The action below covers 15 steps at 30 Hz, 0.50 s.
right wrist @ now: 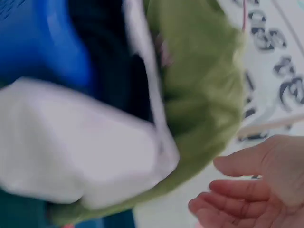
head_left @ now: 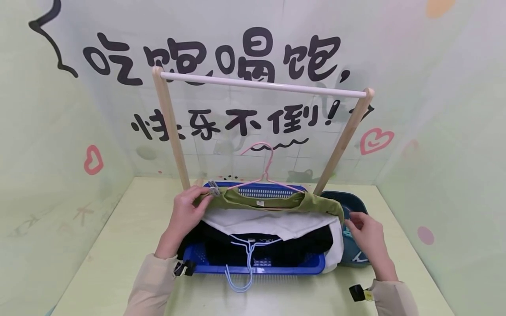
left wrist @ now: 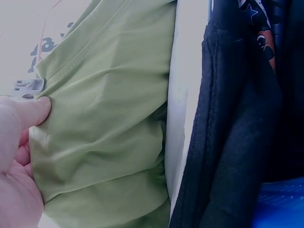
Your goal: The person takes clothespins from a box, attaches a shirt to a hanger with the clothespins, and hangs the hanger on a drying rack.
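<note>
A green shirt is spread on a pink hanger over the blue basket, its neckline facing up. My left hand pinches the shirt's left shoulder, thumb in front and fingers behind. Just above that thumb, a grey clothespin sits on the shirt's edge. My right hand is beside the shirt's right sleeve, fingers loosely bent; the right wrist view shows it holding nothing. Below the shirt lie a white garment and a black garment, with light blue hangers on the black one.
The blue basket stands mid-table under the clothes. Behind it rises a rack with a white bar and wooden posts. A dark teal bin holding small clips is at the right. Printed walls surround the table.
</note>
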Each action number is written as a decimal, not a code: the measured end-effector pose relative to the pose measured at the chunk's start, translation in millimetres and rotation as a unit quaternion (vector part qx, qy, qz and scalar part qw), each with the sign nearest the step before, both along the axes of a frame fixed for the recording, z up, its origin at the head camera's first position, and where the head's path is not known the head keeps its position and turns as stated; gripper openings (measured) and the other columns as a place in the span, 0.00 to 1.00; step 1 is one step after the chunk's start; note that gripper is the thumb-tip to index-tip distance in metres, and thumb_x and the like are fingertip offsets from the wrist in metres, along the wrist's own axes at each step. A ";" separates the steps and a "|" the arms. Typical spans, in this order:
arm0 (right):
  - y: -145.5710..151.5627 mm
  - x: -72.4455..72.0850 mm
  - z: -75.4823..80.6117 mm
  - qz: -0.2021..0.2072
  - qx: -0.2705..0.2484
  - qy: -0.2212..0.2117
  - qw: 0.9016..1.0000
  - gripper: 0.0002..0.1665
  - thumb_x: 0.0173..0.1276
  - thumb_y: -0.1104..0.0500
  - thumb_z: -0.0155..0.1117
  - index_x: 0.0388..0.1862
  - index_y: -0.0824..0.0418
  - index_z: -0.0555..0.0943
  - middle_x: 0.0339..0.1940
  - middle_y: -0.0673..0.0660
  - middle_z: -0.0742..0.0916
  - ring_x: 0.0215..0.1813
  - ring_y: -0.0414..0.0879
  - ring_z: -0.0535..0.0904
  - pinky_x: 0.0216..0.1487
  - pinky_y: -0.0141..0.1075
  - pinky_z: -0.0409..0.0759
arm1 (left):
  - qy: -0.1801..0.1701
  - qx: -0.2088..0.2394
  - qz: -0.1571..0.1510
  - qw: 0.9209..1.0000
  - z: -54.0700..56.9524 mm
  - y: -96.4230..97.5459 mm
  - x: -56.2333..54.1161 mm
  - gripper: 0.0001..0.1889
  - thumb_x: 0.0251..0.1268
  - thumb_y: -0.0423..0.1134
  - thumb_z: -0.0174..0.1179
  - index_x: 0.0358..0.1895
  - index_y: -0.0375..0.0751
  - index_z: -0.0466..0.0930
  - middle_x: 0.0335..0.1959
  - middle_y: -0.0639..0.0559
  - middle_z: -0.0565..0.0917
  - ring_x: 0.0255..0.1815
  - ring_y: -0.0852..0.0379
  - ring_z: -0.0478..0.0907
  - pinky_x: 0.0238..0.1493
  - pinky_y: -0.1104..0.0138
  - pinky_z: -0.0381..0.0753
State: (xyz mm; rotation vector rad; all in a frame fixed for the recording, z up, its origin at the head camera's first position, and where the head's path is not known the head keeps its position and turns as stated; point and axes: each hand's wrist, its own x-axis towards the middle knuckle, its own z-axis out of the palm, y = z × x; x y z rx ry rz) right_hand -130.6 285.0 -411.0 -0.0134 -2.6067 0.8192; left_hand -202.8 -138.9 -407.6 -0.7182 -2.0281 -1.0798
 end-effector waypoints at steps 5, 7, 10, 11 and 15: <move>16.6 1.1 -13.0 -0.027 0.013 -0.152 0.988 0.17 0.62 0.64 0.61 0.42 0.80 0.76 0.32 0.70 0.83 0.34 0.60 0.79 0.37 0.51 0.79 | -0.001 0.002 -0.005 1.000 -0.6 -0.4 0.4 0.09 0.41 0.16 0.66 0.29 0.28 0.81 0.26 0.43 0.83 0.25 0.56 0.75 0.28 0.75 0.73; 20.9 0.7 -17.7 -0.029 0.022 -0.175 0.984 0.17 0.61 0.63 0.61 0.39 0.80 0.77 0.30 0.70 0.83 0.32 0.59 0.79 0.36 0.51 0.78 | -0.003 0.002 -0.005 1.000 -0.6 -0.8 1.0 0.09 0.41 0.16 0.66 0.29 0.28 0.81 0.26 0.43 0.83 0.26 0.55 0.75 0.29 0.75 0.73; 27.1 -0.1 -25.2 -0.032 0.048 -0.212 0.976 0.15 0.61 0.61 0.62 0.25 0.75 0.77 0.18 0.61 0.79 0.23 0.51 0.75 0.26 0.45 0.76 | -0.005 0.002 -0.006 1.000 0.1 -0.9 1.8 0.09 0.42 0.16 0.66 0.29 0.28 0.81 0.26 0.42 0.82 0.26 0.55 0.76 0.29 0.75 0.73; 28.8 -0.3 -27.6 -0.034 0.056 -0.226 0.972 0.16 0.60 0.61 0.62 0.20 0.72 0.75 0.15 0.58 0.77 0.21 0.48 0.72 0.23 0.42 0.73 | -0.005 0.002 -0.006 1.000 0.2 -0.9 2.0 0.09 0.41 0.16 0.66 0.29 0.28 0.82 0.26 0.42 0.82 0.26 0.54 0.76 0.29 0.75 0.73; 34.7 -2.5 -38.6 -0.044 0.091 -0.261 0.960 0.22 0.60 0.59 0.64 0.12 0.60 0.65 0.12 0.50 0.67 0.16 0.44 0.64 0.18 0.37 0.63 | -0.001 0.001 -0.001 1.000 -0.1 -0.8 1.8 0.10 0.41 0.16 0.66 0.29 0.28 0.82 0.26 0.43 0.83 0.26 0.54 0.76 0.29 0.74 0.73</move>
